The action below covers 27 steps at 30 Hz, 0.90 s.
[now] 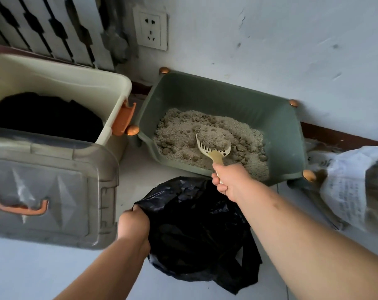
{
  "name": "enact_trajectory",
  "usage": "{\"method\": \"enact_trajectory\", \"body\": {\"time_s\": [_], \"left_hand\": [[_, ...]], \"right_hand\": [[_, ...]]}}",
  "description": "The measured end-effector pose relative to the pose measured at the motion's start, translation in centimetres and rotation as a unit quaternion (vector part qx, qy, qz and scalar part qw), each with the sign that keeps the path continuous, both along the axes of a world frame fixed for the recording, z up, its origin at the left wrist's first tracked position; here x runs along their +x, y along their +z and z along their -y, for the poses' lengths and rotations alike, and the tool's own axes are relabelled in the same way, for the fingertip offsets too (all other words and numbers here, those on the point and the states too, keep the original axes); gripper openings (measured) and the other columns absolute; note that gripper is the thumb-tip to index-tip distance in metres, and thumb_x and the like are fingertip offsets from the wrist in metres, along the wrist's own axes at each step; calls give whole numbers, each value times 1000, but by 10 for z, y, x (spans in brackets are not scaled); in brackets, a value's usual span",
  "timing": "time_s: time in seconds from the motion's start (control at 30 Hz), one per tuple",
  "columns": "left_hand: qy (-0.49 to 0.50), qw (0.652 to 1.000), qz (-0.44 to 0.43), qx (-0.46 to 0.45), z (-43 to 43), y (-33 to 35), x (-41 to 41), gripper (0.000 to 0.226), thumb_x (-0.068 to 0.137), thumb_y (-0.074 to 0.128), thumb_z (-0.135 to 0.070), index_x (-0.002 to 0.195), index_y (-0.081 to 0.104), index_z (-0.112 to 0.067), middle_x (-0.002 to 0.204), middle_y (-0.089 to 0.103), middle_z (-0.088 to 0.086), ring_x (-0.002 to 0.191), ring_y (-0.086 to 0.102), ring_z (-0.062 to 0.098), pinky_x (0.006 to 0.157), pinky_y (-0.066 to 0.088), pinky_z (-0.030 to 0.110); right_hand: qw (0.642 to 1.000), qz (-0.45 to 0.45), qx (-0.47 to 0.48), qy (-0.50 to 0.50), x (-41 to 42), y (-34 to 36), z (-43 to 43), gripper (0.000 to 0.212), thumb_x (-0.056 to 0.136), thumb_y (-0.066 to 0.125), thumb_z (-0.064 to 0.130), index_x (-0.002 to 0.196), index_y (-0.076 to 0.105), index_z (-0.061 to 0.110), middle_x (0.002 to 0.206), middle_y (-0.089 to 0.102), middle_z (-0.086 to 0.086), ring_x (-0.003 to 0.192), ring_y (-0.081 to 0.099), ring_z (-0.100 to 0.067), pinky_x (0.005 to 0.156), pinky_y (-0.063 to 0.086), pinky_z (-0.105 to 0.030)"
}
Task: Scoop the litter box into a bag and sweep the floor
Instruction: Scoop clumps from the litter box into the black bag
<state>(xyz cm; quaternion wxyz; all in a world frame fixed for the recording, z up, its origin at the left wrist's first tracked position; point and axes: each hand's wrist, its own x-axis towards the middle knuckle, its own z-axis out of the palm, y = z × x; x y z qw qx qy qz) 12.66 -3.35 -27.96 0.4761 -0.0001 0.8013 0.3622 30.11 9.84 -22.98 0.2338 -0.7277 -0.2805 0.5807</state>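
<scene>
The right hand (231, 180) is gripping a litter-loaded scoop (214, 146) in the green litter box (281, 135) at one o'clock, while the left hand (132, 224) is pinching the black bag (196, 230).

The left hand (133, 224) and right hand (229, 180) were bare. Both arms were bare too, as far as I could see.

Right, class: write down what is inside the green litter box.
Clumpy grey litter and the cream scoop, its head heaped with litter. The litter hides the litter box floor.
</scene>
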Motion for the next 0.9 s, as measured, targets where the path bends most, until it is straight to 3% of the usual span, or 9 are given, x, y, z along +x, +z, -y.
{"method": "enact_trajectory", "body": {"time_s": [0.07, 0.17, 0.27, 0.33, 0.43, 0.5, 0.63, 0.8, 0.9], "left_hand": [[13, 999, 17, 30, 0, 1, 1, 42, 103, 39, -30, 113, 60, 5, 104, 66, 22, 100, 64, 39, 94, 51, 49], [8, 995, 81, 55, 4, 11, 4, 58, 93, 47, -58, 114, 61, -6, 106, 69, 17, 97, 66, 38, 92, 54, 52], [-19, 987, 137, 87, 4, 25, 11, 66, 84, 55, -72, 112, 64, -13, 105, 72, 12, 96, 69, 32, 77, 57, 40], [-69, 982, 126, 123, 4, 32, 13, 55, 82, 66, -63, 108, 64, -15, 102, 73, 8, 91, 71, 26, 67, 53, 32], [-191, 969, 56, 146, 7, 35, 17, 47, 73, 83, -43, 108, 66, -17, 101, 76, 5, 90, 73, 21, 74, 56, 32], [-230, 964, 3, 135, 9, 38, 20, 35, 80, 81, -31, 109, 68, -16, 99, 76, 5, 89, 72, 21, 76, 56, 31], [-186, 975, -29, 120, 14, 37, 25, 26, 93, 67, -30, 113, 66, -13, 98, 72, 3, 88, 68, 21, 76, 52, 31], [-93, 990, -42, 99, 14, 33, 23, 23, 98, 57, -30, 110, 60, -10, 95, 66, 9, 91, 65, 30, 89, 54, 42], [-57, 993, -44, 89, 14, 32, 20, 23, 100, 51, -29, 110, 57, -9, 92, 64, 10, 81, 62, 26, 76, 50, 37]], "right_hand": [[1000, 20, 18, -12, 1, -8, -1, 19, 96, 56, 20, 92, 53, 2, 66, 53, -7, 45, 40, -12, 31, 18, -14], [998, 16, 57, -35, 16, -16, 10, 16, 94, 57, 18, 87, 53, 5, 65, 50, -5, 42, 37, -10, 30, 18, -15], [995, 17, 89, -32, 38, -22, 26, 12, 94, 57, 18, 84, 57, 11, 66, 48, -3, 42, 36, -10, 30, 19, -16], [995, 16, 100, -15, 50, -23, 36, 8, 94, 58, 19, 90, 60, 13, 66, 48, -3, 41, 37, -9, 32, 20, -16], [993, -1, 118, -17, 67, -22, 49, 11, 95, 57, 21, 88, 60, 13, 65, 47, -1, 39, 35, -6, 33, 20, -15], [993, -6, 116, -6, 74, -16, 57, 12, 95, 57, 21, 86, 59, 12, 66, 47, -1, 37, 34, -5, 32, 20, -15], [994, -21, 108, -14, 81, -9, 71, 13, 95, 57, 21, 88, 58, 11, 66, 47, -1, 41, 35, -6, 31, 20, -15], [994, -42, 104, -12, 85, -2, 78, 13, 95, 58, 24, 91, 60, 11, 68, 48, 0, 43, 36, -6, 32, 21, -17], [994, -36, 103, -3, 87, 2, 78, 13, 94, 58, 23, 91, 61, 11, 68, 49, 0, 43, 37, -6, 33, 22, -17]]}}
